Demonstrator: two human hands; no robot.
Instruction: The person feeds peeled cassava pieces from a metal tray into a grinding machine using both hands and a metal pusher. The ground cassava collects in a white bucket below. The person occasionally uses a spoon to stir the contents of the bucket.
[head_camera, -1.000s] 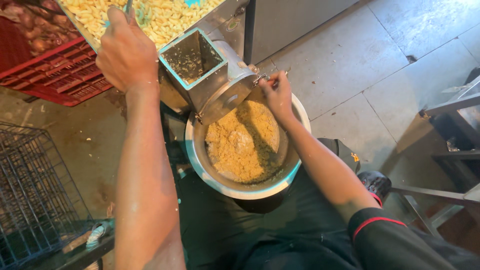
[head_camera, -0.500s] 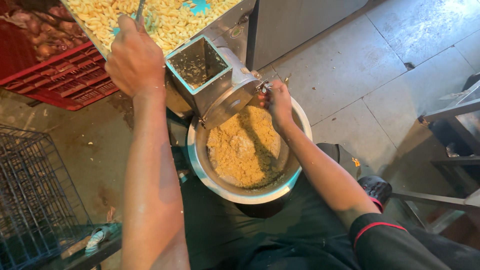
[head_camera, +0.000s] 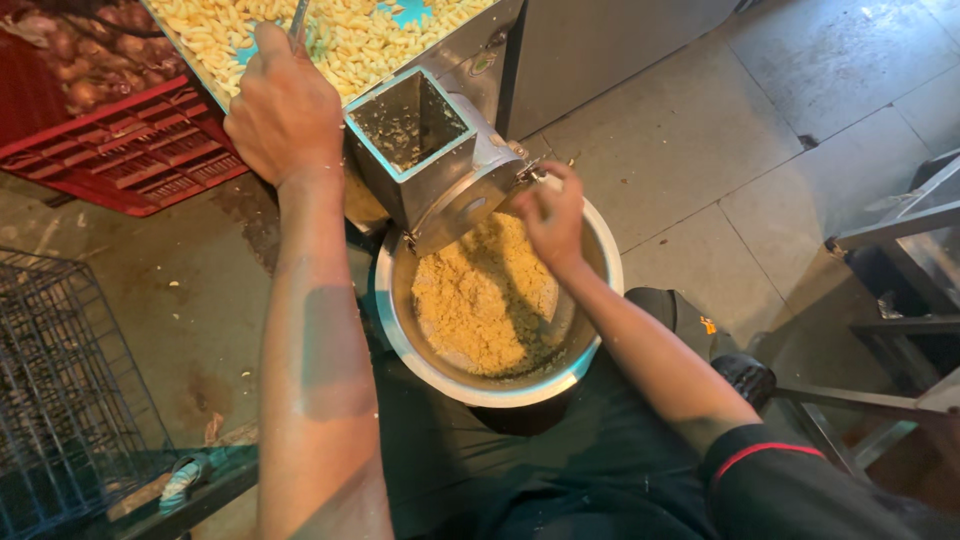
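Observation:
A metal grinder with a square hopper (head_camera: 412, 128) stands over a large steel bowl (head_camera: 590, 362) holding yellow minced paste (head_camera: 478, 300). My left hand (head_camera: 285, 110) is closed around a metal utensil handle (head_camera: 298, 18) that reaches into a tray of peeled garlic cloves (head_camera: 350, 35) above the hopper. My right hand (head_camera: 550, 215) hovers over the bowl at the grinder's outlet, fingers curled around a small metal part there.
A red plastic crate (head_camera: 120, 150) of onions sits at the upper left. A dark wire crate (head_camera: 60, 400) stands at the lower left. A metal cabinet (head_camera: 600, 50) is behind the grinder, and metal frames (head_camera: 890, 300) stand at the right on the tiled floor.
The view has shifted slightly. My right hand has lowered a little from the outlet toward the bowl; my left hand stays on the utensil in the garlic tray.

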